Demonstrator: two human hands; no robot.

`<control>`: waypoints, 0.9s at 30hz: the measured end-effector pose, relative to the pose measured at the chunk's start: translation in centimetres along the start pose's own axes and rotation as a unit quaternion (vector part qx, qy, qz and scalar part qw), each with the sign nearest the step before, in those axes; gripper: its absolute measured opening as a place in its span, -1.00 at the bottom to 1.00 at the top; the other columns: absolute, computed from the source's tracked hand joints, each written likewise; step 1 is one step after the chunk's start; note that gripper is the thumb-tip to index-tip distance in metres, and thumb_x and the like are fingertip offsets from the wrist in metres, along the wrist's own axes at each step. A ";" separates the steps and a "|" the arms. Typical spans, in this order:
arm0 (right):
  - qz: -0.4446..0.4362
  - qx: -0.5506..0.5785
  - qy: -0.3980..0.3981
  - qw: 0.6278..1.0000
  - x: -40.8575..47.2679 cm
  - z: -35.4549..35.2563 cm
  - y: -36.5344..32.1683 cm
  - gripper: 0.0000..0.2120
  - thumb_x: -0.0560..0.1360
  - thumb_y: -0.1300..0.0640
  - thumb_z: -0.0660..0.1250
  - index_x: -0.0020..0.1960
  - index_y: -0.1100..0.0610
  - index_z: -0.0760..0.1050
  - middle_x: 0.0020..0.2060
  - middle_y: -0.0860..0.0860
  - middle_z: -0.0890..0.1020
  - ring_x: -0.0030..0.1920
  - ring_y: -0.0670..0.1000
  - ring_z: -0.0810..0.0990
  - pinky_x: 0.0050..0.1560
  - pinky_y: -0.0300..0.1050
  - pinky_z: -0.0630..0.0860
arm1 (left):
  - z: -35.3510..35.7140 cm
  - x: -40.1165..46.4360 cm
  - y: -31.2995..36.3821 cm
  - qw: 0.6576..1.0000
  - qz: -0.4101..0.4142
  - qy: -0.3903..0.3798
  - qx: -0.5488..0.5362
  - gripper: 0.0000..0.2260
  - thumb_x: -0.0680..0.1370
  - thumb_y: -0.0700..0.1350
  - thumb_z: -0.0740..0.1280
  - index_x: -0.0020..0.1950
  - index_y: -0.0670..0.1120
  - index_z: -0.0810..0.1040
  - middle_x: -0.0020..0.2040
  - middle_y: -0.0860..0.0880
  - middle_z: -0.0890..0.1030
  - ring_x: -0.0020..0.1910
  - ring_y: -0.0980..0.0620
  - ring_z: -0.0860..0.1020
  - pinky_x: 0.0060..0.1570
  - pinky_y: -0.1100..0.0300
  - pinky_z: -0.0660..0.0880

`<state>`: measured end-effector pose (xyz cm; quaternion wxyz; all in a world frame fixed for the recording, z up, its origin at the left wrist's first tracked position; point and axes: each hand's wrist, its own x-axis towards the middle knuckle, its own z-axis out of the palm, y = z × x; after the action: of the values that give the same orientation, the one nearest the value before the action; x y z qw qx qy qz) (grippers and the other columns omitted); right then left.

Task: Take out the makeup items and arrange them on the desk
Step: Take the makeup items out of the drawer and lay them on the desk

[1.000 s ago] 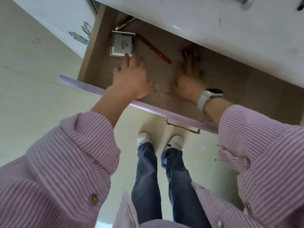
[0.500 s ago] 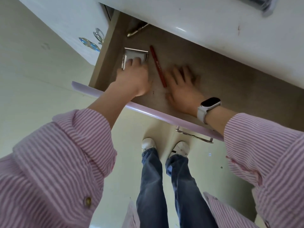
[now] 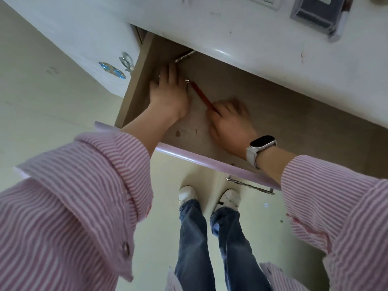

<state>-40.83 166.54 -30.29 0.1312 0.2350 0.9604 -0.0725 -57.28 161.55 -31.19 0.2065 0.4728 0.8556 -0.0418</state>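
Inside the open brown wooden drawer (image 3: 294,131), mid-frame, the left hand (image 3: 169,92) lay over a silver square compact (image 3: 187,84), fingers together, probably to lift it; the right hand (image 3: 230,124) pinched the thin red makeup pencil (image 3: 201,95).

Pale floor (image 3: 63,106), white desk (image 3: 262,38)

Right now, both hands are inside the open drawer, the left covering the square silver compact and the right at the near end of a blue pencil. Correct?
Nearly. The head view shows both hands in the open wooden drawer, the left hand over the square silver compact, the right hand at the near end of the pencil, but that slim pencil is red, not blue.
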 end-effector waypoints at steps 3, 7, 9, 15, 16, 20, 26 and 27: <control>-0.001 0.007 0.052 0.999 -0.2 -0.5 0.4 -0.82 0.46 0.26 0.22 0.01 0.29 0.52 0.00 0.21 0.58 0.11 0.20 0.49 0.17 0.12 0.30 | -0.6 -1.1 0.2 1.000 0.007 0.021 0.013 -0.59 0.60 -0.11 0.06 0.43 -0.19 0.17 0.45 -0.24 0.10 0.42 -0.23 0.09 0.22 -0.14 0.26; 0.052 0.034 0.047 0.997 0.6 -1.1 0.3 -0.86 0.47 0.31 0.19 0.00 0.26 0.47 -0.04 0.20 0.56 0.09 0.19 0.45 0.03 0.04 0.30 | -1.6 0.1 0.1 0.997 0.004 0.075 -0.006 -0.55 0.55 -0.16 0.17 0.41 -0.22 0.20 0.38 -0.25 0.24 0.31 -0.28 0.23 0.13 -0.12 0.30; 0.080 0.061 0.041 0.994 0.8 -1.2 0.3 -0.78 0.46 0.34 0.17 0.10 0.26 0.41 -0.01 0.22 0.54 0.06 0.22 0.45 -0.02 0.03 0.34 | -1.3 0.9 0.2 0.999 0.005 0.043 -0.015 -0.48 0.56 -0.12 0.17 0.47 -0.19 0.07 0.43 -0.22 0.20 0.36 -0.25 0.18 0.22 -0.15 0.24; 0.151 0.082 0.023 0.985 -0.4 -0.3 1.2 -0.64 0.60 0.10 0.04 0.36 0.20 0.21 0.12 0.21 0.48 0.02 0.22 0.49 -0.19 -0.03 0.33 | -0.3 0.2 0.3 1.000 0.024 -0.006 0.012 -0.45 0.56 -0.02 0.18 0.48 -0.12 0.06 0.37 -0.21 0.19 0.35 -0.21 0.16 0.24 -0.17 0.23; 0.168 0.086 0.012 0.982 -0.6 -0.2 1.3 -0.56 0.58 0.03 0.08 0.39 0.20 0.16 0.13 0.20 0.49 0.03 0.22 0.50 -0.19 -0.03 0.36 | -0.5 -0.1 0.1 0.999 0.033 -0.027 0.000 -0.37 0.51 0.05 0.26 0.48 -0.11 0.06 0.37 -0.19 0.18 0.36 -0.20 0.14 0.22 -0.16 0.26; 0.228 0.102 -0.053 0.967 -0.9 0.1 1.3 -0.27 0.45 -0.13 0.29 0.42 0.21 0.05 0.20 0.17 0.45 0.13 0.19 0.47 -0.09 -0.01 0.44 | -1.3 -1.1 -1.1 0.990 0.081 -0.110 0.019 -0.04 0.27 0.13 0.51 0.48 -0.04 0.02 0.42 -0.13 0.10 0.40 -0.17 0.07 0.23 -0.13 0.31; 0.294 0.161 -0.052 0.941 -0.4 -0.3 1.3 -0.43 0.46 -0.09 0.27 0.30 0.22 0.20 0.15 0.17 0.51 0.11 0.19 0.52 -0.09 -0.02 0.43 | -1.4 -2.0 -1.6 0.984 0.111 -0.105 0.093 -0.14 0.25 0.14 0.51 0.40 -0.04 0.14 0.32 -0.11 0.21 0.32 -0.14 0.19 0.07 -0.03 0.43; 0.296 0.155 -0.042 0.942 -0.4 -0.4 1.3 -0.51 0.48 -0.08 0.24 0.24 0.22 0.24 0.12 0.16 0.52 0.08 0.19 0.53 -0.12 -0.02 0.42 | -1.3 -2.1 -1.7 0.983 0.114 -0.108 0.098 -0.18 0.27 0.15 0.49 0.38 -0.04 0.16 0.30 -0.11 0.23 0.30 -0.13 0.22 0.04 -0.02 0.44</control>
<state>-40.01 167.58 -29.93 0.1491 0.5230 0.8180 -0.1877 -58.08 159.32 -29.38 0.2536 0.5778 0.7606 -0.1528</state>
